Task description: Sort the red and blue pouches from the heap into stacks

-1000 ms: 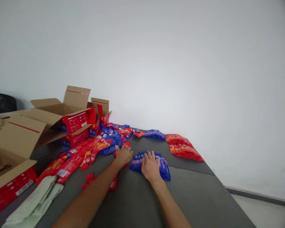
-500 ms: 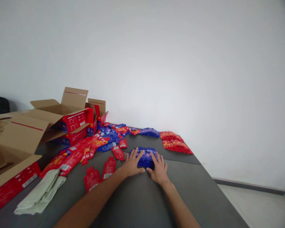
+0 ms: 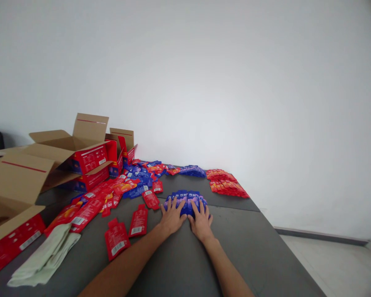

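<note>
Several blue pouches [image 3: 184, 197] lie overlapped in a row at the middle of the dark table [image 3: 235, 247]. My left hand [image 3: 172, 218] rests on the left part of this row, fingers spread and pointing away from me. On the right part lies my right hand [image 3: 201, 222], its fingers also spread over the pouches. The near edges of the row are partly hidden under both hands. Left of my left forearm are two red pouches, the closer one [image 3: 117, 239] and another red pouch [image 3: 138, 220], both lying flat.
Open cardboard boxes [image 3: 90, 159] stand along the left. Beside them spreads a pile of red and blue pouches [image 3: 138, 178]. A folded pale cloth [image 3: 46, 255] lies at front left. Farther back are a blue row [image 3: 192, 171] and red rows of pouches [image 3: 227, 183], near the white wall.
My hands have drawn slightly closer together and nearer to me, uncovering more of the pouches' far ends. The whole view has shifted a little, moving the boxes leftward.
</note>
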The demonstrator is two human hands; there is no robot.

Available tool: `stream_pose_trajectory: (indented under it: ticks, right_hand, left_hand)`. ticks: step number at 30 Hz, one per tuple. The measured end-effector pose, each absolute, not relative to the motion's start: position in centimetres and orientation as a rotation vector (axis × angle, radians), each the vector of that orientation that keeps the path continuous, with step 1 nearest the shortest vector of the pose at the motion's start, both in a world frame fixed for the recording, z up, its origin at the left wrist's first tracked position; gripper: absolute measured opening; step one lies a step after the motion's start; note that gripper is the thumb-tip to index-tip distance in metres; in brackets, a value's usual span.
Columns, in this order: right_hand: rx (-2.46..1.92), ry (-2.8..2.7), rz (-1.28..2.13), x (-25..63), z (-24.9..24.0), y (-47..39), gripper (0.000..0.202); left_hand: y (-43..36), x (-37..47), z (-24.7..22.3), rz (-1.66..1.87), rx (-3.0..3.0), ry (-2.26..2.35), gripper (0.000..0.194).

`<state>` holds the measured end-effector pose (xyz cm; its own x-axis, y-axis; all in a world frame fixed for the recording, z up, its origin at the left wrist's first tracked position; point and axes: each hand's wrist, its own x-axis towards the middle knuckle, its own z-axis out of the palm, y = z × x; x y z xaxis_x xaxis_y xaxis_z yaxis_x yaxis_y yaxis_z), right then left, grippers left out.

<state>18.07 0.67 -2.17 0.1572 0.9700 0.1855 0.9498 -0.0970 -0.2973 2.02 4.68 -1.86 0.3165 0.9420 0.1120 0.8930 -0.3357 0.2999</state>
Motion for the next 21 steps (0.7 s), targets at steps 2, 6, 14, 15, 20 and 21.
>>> stream_pose_trajectory:
  ticks: [2,6,14,15,20,21]
  right_hand:
    - [-2.100,-1.844,0.058,18.1,-2.6,0.9,0.066]
    - [-2.100,-1.864,0.037,18.5,-3.2,1.5,0.065]
    - [-2.094,-1.891,0.080,19.5,-3.7,3.3,0.066]
    - [-2.089,-1.893,0.080,19.6,-3.7,3.4,0.066]
    - [-2.117,-1.891,0.073,19.9,-3.4,3.9,0.066]
    - [-2.116,-1.894,0.077,20.0,-3.3,3.9,0.065]
  left_hand:
    - [4.8,2.1,-1.9,0.400,2.404,1.678,0.068]
    - [5.2,2.1,-2.2,0.386,2.411,1.679,0.067]
    - [6.7,2.6,-2.8,0.390,2.405,1.667,0.068]
    - [6.8,2.7,-2.8,0.382,2.404,1.674,0.068]
    - [7.4,3.1,-2.8,0.359,2.400,1.700,0.067]
    - [7.4,3.1,-2.8,0.360,2.400,1.697,0.067]
